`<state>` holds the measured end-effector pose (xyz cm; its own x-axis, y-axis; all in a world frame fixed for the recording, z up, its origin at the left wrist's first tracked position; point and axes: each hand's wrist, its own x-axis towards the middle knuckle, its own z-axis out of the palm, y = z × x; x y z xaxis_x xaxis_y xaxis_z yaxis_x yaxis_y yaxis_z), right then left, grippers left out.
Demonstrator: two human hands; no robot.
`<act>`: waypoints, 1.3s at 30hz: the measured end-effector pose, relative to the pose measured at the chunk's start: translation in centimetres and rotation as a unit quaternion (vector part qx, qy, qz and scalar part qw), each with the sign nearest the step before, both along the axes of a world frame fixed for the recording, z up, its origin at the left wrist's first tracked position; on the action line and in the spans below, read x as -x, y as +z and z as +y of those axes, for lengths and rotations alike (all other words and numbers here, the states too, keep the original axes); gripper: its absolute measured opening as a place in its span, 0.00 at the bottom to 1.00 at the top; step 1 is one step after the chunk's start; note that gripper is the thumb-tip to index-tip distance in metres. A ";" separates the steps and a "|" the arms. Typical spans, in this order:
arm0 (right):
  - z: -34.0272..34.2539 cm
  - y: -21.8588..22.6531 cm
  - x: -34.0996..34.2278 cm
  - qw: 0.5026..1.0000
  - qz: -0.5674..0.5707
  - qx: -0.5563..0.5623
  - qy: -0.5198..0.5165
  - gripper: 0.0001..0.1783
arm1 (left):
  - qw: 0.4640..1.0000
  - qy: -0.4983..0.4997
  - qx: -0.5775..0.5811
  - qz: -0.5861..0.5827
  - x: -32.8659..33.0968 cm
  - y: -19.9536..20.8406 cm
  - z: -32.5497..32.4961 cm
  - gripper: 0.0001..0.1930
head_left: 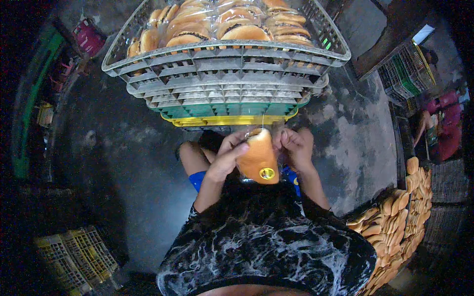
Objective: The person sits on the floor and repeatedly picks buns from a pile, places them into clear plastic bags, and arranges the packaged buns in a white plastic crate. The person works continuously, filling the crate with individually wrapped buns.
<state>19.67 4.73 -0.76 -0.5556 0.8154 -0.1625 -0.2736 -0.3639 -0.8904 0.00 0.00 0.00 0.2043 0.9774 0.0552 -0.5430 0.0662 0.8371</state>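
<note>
In front of my lap, a golden-brown bread bun (260, 155) sits in a clear plastic bag with a round yellow sticker (267, 173) near its lower end. My left hand (231, 150) is closed around the bun's left side, thumb across its front. At the right, my right hand (295, 143) has its fingers curled and pinched at the bag's edge by the bun's upper end. Part of the bag between the hands is too transparent to trace. Just beyond stands a stack of plastic crates, the top grey crate (232, 52) holding several bagged buns with dark filling (244, 32).
Lower crates in the stack are grey, green and yellow (222, 121). A large pile of unwrapped bread (390, 229) lies at my right. More crates stand at the lower left (79, 259) and far right (407, 71). Another person (437, 130) is partly visible at the right.
</note>
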 end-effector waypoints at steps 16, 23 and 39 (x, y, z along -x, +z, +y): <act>0.2 4.4 3.1 0.976 -0.082 -0.193 -0.060 0.08 | 0.966 0.198 -0.017 0.164 -1.9 -1.4 0.9 0.09; 0.4 2.6 3.5 0.954 -0.102 -0.248 -0.133 0.05 | 0.927 0.226 -0.110 0.277 -3.2 1.3 1.0 0.11; -4.7 -4.3 -3.3 0.922 -0.340 -0.175 -0.062 0.15 | 0.884 -0.126 0.079 0.443 -5.7 -8.8 -0.4 0.09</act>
<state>22.97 0.04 -5.08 -0.3217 0.9342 -0.1544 0.3715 -0.0255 -0.9281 5.65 -0.37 -8.80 0.3112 0.8765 -0.3674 0.3690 0.2449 0.8966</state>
